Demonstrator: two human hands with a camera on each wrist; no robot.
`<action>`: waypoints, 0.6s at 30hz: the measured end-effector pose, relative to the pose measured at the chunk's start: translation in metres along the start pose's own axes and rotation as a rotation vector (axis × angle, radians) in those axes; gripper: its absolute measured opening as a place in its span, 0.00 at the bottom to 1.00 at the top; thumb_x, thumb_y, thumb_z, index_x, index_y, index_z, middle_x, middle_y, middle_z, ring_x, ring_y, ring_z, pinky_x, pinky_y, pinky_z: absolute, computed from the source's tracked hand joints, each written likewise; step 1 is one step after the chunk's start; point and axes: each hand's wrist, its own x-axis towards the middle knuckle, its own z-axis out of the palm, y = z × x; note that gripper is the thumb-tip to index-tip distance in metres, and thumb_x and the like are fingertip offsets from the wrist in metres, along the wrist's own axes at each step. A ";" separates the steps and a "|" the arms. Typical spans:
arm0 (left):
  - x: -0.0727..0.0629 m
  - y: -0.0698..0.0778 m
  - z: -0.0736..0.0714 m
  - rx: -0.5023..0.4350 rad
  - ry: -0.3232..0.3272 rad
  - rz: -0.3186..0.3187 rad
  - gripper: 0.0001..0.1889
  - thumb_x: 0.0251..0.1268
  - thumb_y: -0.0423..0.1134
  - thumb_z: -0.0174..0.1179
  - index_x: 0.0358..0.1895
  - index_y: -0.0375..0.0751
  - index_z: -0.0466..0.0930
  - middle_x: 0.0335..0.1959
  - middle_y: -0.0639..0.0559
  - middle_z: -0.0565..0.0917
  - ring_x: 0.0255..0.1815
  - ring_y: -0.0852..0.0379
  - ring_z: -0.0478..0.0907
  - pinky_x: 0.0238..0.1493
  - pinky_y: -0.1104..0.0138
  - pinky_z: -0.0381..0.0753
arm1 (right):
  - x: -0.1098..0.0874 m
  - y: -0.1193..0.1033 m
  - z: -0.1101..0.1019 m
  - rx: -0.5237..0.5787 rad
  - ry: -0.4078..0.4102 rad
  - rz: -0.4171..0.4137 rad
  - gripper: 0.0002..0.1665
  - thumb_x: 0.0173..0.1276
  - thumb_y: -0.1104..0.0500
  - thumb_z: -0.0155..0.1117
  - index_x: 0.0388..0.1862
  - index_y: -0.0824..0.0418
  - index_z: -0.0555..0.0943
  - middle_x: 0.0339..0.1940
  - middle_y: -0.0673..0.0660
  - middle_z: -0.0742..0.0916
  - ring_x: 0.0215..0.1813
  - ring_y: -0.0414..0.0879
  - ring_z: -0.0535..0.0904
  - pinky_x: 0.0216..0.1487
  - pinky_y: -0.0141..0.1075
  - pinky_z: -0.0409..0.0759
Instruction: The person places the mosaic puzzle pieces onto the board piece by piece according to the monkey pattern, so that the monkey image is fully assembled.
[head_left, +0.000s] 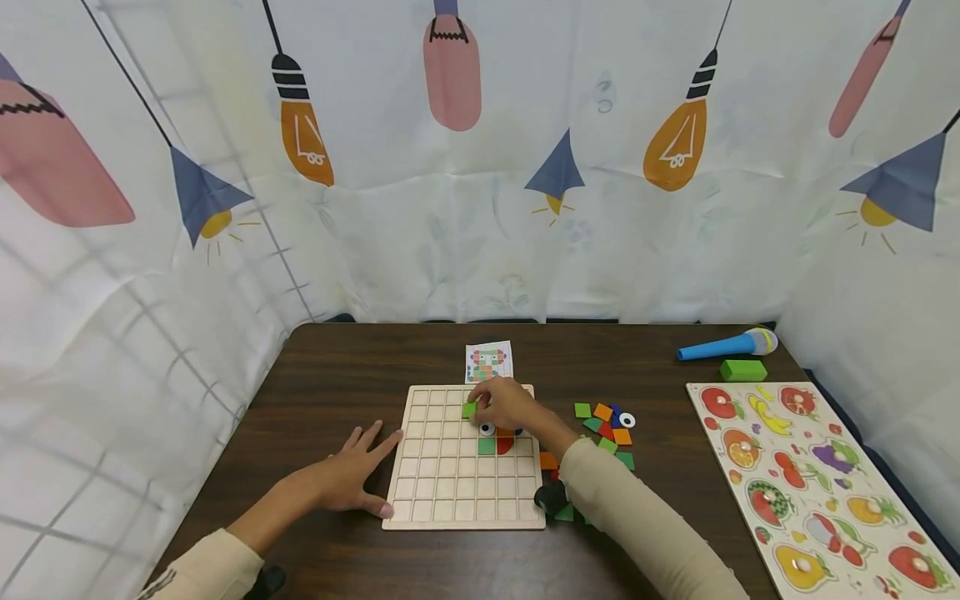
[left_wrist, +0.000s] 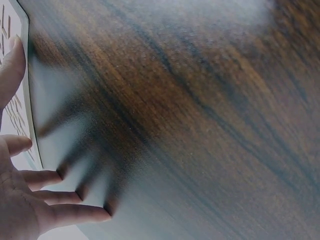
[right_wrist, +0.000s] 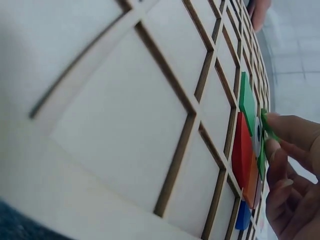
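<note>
A wooden grid board [head_left: 435, 487] lies on the table. My right hand [head_left: 504, 403] is over its upper part, pinching a green square tile [head_left: 468, 410] between thumb and index finger. In the right wrist view, the pinched tile [right_wrist: 268, 125] is right at the grid. Beside it in the cells sit an eye tile [head_left: 487, 429], a teal-green tile [head_left: 487, 446], a red rounded tile [head_left: 505, 445] and an orange tile [right_wrist: 251, 181]; the right hand partly hides this group. My left hand [head_left: 348, 475], fingers spread, rests with thumb and index fingertip on the board's left edge.
Behind the board lies a printed picture card [head_left: 489, 362]. Loose coloured tiles [head_left: 603, 427] are scattered right of the board, some under the right forearm. Farther right are a fruit puzzle board [head_left: 813, 492], a green block [head_left: 743, 371] and a blue toy microphone [head_left: 720, 345].
</note>
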 end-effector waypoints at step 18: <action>0.000 0.000 0.000 0.005 0.003 0.006 0.59 0.52 0.63 0.71 0.82 0.46 0.46 0.80 0.26 0.43 0.76 0.17 0.41 0.56 0.20 0.57 | -0.007 0.009 -0.010 -0.084 0.054 -0.028 0.11 0.70 0.52 0.68 0.47 0.54 0.88 0.33 0.47 0.85 0.32 0.40 0.77 0.35 0.35 0.75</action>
